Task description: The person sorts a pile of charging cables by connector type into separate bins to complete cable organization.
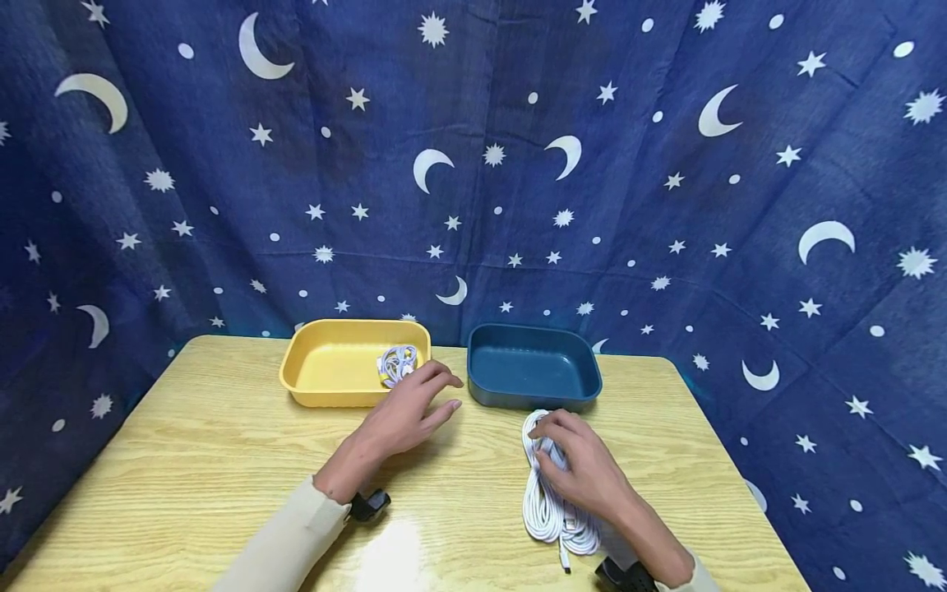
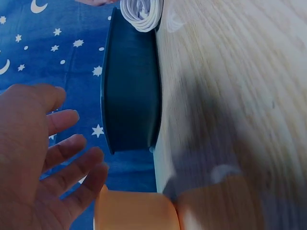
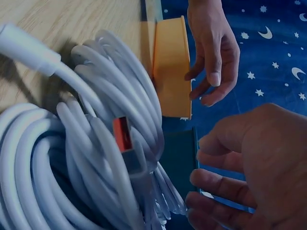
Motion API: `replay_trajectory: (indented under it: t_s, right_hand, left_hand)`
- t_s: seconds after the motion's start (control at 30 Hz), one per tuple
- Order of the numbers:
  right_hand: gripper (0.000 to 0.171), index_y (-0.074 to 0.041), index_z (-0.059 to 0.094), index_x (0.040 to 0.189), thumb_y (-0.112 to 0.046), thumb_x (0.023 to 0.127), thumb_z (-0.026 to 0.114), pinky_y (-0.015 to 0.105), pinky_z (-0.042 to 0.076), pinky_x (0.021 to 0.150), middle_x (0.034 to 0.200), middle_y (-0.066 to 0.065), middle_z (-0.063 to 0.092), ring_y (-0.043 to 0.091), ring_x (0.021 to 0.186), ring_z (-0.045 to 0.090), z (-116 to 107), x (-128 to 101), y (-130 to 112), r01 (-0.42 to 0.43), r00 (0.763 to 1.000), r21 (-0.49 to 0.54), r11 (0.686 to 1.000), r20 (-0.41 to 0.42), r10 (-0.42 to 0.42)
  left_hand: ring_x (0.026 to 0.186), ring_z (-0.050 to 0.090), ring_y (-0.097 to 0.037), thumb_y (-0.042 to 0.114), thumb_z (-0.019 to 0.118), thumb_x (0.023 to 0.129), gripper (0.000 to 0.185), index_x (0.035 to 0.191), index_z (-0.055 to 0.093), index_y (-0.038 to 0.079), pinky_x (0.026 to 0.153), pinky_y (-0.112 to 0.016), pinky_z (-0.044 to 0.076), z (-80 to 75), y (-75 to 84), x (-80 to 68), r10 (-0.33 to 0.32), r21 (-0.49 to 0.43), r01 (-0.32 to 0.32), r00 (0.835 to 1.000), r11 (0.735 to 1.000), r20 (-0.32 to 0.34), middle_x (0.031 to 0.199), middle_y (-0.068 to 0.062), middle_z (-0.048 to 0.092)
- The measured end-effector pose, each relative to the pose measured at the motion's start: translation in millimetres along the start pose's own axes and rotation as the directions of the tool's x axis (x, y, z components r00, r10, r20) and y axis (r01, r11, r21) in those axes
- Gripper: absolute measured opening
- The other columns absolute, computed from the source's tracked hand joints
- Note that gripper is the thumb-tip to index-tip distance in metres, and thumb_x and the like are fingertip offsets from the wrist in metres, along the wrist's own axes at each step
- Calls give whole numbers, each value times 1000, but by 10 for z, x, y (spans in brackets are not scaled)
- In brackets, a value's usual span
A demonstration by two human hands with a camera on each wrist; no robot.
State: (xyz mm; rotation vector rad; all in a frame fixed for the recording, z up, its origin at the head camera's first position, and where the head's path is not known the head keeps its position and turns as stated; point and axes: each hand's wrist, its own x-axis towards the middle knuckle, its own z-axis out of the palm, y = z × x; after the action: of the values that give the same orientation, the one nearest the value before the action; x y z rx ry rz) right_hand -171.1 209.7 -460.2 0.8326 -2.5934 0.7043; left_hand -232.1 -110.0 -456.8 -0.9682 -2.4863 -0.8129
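A thick white cable, coiled into a long bundle and cinched near its middle, lies in front of the dark blue bin. Over its upper part hovers my right hand, fingers loosely bent; in the right wrist view a gap shows between the fingertips and the big coils. A USB plug with an orange-red insert sticks out of the bundle. My left hand, relaxed with nothing in its fingers, is near the right front corner of the yellow bin. Inside that bin is a smaller coiled cable, partly hidden by the hand.
Both bins stand side by side toward the back of the wooden table, a narrow gap between them. Behind the table hangs a blue curtain with moons and stars. Another cable end points toward the table's front.
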Motion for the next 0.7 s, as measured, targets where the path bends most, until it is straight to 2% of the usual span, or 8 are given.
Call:
replay_trajectory:
  t_s: [0.23,0.4,0.53,0.7]
  right_hand:
    - [21,-14,78,107,-8,87,79,44,55,95,114,-4,69,17,113,62,-6,-29,40,39,999,-41,998,5,-38]
    - [22,-13,78,105,-4,85,77,42,54,95,114,-3,70,16,112,60,-5,-36,73,67,998,-54,996,4,-67]
    - [22,-14,78,104,-3,85,79,43,53,95,114,-5,69,16,112,58,4,-41,66,64,997,-76,995,44,-61]
    - [25,-17,79,103,1,85,79,44,51,96,116,-4,70,17,110,55,16,-45,75,61,995,-109,992,83,-52]
  left_hand:
    - [111,66,-19,26,71,104,23,124,72,16,96,-41,56,81,49,93,-2,-21,2,1000,1000,6,124,0,63]
    - [117,65,-18,25,70,105,26,128,72,14,101,-40,55,183,57,176,-11,-38,12,1000,999,23,129,0,62]
    - [116,65,-18,28,69,105,28,129,72,14,100,-40,55,240,70,218,-25,-23,26,999,999,35,130,2,61]
    - [114,65,-18,26,72,103,27,129,71,18,99,-40,55,271,91,274,-17,16,17,1000,1000,17,129,3,61]
